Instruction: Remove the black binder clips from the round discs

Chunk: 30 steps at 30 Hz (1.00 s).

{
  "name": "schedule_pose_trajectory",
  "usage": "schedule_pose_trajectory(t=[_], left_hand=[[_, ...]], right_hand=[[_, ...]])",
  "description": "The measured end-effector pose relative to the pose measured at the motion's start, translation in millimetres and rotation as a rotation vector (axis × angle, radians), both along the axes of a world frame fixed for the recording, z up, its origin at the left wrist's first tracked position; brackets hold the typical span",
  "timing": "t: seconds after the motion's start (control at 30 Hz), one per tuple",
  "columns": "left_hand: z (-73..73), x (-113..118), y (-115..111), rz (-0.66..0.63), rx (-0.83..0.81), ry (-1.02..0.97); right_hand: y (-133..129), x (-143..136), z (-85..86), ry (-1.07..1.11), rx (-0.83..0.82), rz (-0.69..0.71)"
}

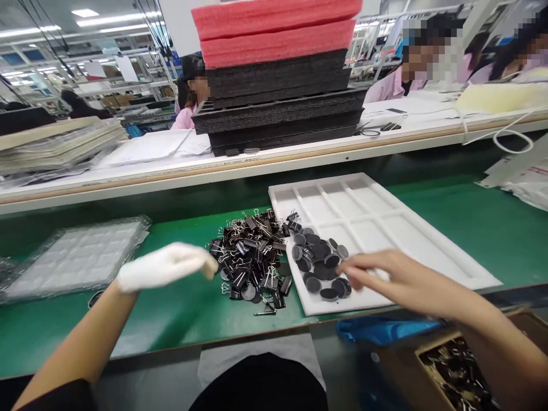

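A heap of black binder clips (pixel 252 245) with some round discs among them lies on the green mat. My left hand (pixel 169 265), in a white glove, hovers at the heap's left side, its fingers together and pointing at the clips; what they hold, if anything, is hidden. Dark round discs (pixel 319 257) are piled in the near left compartment of a white foam tray (pixel 432 251). Over the right edge of that pile is my bare right hand (pixel 377 271), fingers bent toward the discs and partly blurred, so its grip is unclear.
Plastic-wrapped white trays (pixel 71 257) lie at the left. A shelf (pixel 299 157) behind bears stacked red and black foam sheets (pixel 282 74). Below the table's edge at the right stands a box of clips (pixel 458 371). People in pink sit beyond the shelf.
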<state>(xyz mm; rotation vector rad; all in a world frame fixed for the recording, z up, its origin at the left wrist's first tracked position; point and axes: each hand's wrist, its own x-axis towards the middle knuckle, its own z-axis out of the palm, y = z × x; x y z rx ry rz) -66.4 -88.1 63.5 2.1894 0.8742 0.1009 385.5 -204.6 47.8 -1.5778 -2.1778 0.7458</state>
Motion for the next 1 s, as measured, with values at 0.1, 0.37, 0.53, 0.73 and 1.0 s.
schedule_pose_trajectory(t=[0.1, 0.37, 0.53, 0.73, 1.0], left_hand=[[-11.2, 47.5, 86.0, 0.293, 0.277, -0.152], [-107.5, 86.2, 174.4, 0.182, -0.034, -0.255], [-125.2, 61.3, 168.6, 0.077, -0.228, -0.412], [-141.1, 52.6, 163.4, 0.054, -0.205, -0.501], [-135.8, 52.4, 165.3, 0.098, -0.131, -0.527]], right_hand=[[89.0, -38.2, 25.8, -0.053, 0.173, 0.022], [251.3, -130.0, -30.2, -0.347, -0.012, 0.119], [252.6, -136.9, -56.7, -0.324, -0.074, 0.21], [239.3, -130.8, -72.7, -0.203, 0.016, 0.327], [238.3, -119.8, -44.7, -0.188, 0.091, 0.356]])
